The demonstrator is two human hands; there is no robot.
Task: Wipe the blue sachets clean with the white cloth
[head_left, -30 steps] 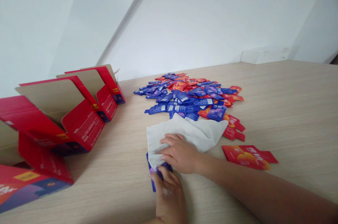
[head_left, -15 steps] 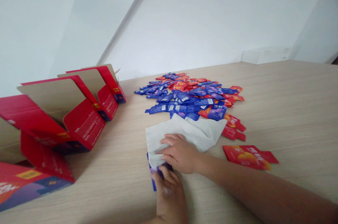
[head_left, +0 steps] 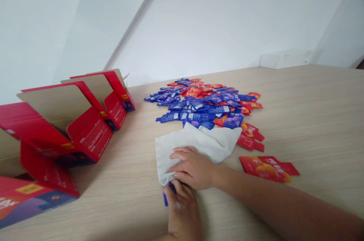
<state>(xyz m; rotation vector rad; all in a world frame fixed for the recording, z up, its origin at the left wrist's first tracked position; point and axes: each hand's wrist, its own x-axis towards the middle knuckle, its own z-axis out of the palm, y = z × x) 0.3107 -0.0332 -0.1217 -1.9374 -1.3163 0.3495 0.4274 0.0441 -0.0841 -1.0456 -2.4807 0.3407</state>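
Note:
A white cloth (head_left: 170,146) lies spread on the table, one corner reaching over a flat blue packet (head_left: 165,198). My right hand (head_left: 193,168) rests on the cloth with its fingers spread and flat. Close in front of it, my left hand (head_left: 182,205) holds the packet against the table with bent fingertips. Most of that packet is hidden under the cloth and fingers; only its lower left edge shows clearly. Beyond the cloth spreads a pile of blue and red packets (head_left: 199,106). To the right of my right forearm lies a single red packet (head_left: 265,168) with orange fruit print.
Several open red cardboard boxes (head_left: 91,135) stand in a row along the left, flaps up. A white object (head_left: 286,59) sits at the far right against the wall. The wooden table (head_left: 321,119) meets a white wall at the back.
My right hand and the cloth have slid slightly toward me and left, covering more of the blue packet. My left hand stays in place.

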